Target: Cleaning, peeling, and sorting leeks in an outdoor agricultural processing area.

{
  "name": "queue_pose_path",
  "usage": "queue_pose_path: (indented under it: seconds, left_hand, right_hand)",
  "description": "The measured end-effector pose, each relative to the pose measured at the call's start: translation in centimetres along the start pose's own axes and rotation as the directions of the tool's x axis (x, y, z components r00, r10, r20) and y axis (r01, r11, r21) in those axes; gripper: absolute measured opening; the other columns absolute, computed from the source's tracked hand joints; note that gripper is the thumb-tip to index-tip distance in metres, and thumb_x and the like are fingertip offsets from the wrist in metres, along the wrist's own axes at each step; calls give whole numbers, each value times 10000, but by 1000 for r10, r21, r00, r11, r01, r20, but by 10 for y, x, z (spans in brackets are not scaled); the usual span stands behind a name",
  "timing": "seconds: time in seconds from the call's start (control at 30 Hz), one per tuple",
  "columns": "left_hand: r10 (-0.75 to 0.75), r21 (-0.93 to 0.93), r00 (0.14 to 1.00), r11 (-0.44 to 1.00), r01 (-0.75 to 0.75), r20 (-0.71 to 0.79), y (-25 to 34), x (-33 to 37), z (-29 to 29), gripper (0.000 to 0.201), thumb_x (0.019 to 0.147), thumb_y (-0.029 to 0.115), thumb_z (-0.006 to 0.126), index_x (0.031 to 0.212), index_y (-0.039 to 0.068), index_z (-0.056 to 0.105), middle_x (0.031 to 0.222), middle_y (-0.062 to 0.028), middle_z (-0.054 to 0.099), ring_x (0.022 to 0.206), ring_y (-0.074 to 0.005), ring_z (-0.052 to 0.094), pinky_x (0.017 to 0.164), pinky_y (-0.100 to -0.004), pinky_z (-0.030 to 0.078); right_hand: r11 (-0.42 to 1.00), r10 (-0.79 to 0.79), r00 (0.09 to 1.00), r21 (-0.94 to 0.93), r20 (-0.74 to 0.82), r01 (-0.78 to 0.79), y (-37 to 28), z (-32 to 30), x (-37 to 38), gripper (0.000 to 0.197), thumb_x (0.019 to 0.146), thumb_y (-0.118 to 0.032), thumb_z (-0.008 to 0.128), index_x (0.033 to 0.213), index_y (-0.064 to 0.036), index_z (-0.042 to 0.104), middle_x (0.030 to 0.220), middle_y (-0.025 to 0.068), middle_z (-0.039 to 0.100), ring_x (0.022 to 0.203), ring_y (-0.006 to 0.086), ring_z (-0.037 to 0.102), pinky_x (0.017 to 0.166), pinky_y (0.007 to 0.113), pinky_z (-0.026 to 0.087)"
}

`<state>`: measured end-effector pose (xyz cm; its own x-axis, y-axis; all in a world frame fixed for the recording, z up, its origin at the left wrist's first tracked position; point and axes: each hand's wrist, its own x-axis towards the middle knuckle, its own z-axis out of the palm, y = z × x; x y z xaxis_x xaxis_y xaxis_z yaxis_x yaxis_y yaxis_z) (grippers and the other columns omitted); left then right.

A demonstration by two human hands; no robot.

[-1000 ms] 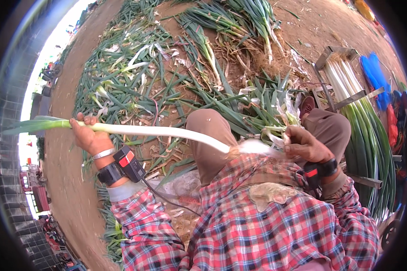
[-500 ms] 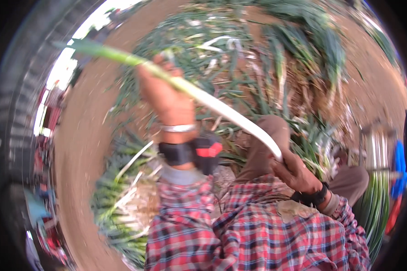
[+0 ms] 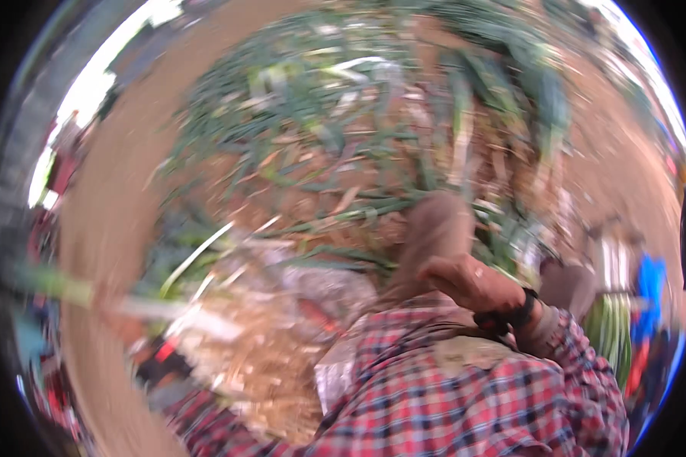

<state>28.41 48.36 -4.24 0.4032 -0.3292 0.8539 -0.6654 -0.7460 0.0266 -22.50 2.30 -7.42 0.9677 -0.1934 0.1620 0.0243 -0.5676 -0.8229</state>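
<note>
Far out to the left, my left hand (image 3: 126, 326), blurred by motion, grips a long green onion (image 3: 206, 320) with its pale stalk pointing right and its green leaves left. My right hand (image 3: 457, 280) is curled in front of my bent knee (image 3: 434, 232). Its fingers look closed, and whatever may be in them is hidden. Loose green onions (image 3: 194, 259) lie on the ground just beyond my left hand. Straw-coloured peelings (image 3: 259, 350) are heaped between that hand and my lap.
A wide spread of green onions and leaves (image 3: 297, 99) covers the ground ahead. Unpeeled onions with roots (image 3: 541, 114) lie at the far right. A bundle of clean onions (image 3: 610, 327) stands by blue plastic (image 3: 648, 297) on the right. Clear plastic sheeting (image 3: 328, 286) lies near my lap.
My left hand has swung left and down, taking the onion away from my right hand. My right hand no longer touches the stalk's white end and stays near the knee.
</note>
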Motion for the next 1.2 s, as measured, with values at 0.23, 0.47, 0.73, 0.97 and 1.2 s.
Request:
queue_pose_path:
  seconds: [0.23,0.47,0.73,0.97,1.2]
  left_hand:
    - [171,292,867,896,-334,468,-25,-73,35,282,863,192,584,1053,-14,616,908,-198,601,879,-363,565,832,-468,460]
    - [489,-443,313,175,879,814,425,-49,270,320,961,122,480,1268,37,452,1129,-93,600,1053,-184,598,811,-283,516]
    - [709,-394,-292,633,667,642,735,-143,383,359,904,241,557,1182,14,580,1047,-113,655,936,-197,658,706,-302,519]
    - [757,-714,-244,653,252,606,770,-254,474,419,872,285,580,1247,101,555,1190,-210,549,1108,-428,506,955,-442,430]
    - [811,-711,-104,559,428,575,772,-237,432,287,834,225,604,1042,38,667,986,-195,652,931,-370,622,839,-422,490]
  right_hand:
    - [819,538,683,115,-493,-562,108,-82,-89,182,881,-101,565,1017,15,600,770,89,628,698,169,621,642,314,496]
    - [600,795,444,645,-413,-473,204,-108,-98,213,915,-154,493,995,21,585,773,62,641,656,129,652,564,267,492]
    - [491,861,410,706,-303,-510,364,-72,-58,227,925,-155,536,1018,45,585,870,64,619,740,133,628,664,275,508]
    - [357,913,363,796,-187,-488,409,-60,-54,205,880,-146,526,958,35,583,767,78,619,699,158,648,626,290,497]
    - [494,868,299,625,-397,-605,458,-89,-26,265,851,-221,584,932,30,606,835,201,644,812,311,638,728,384,486]
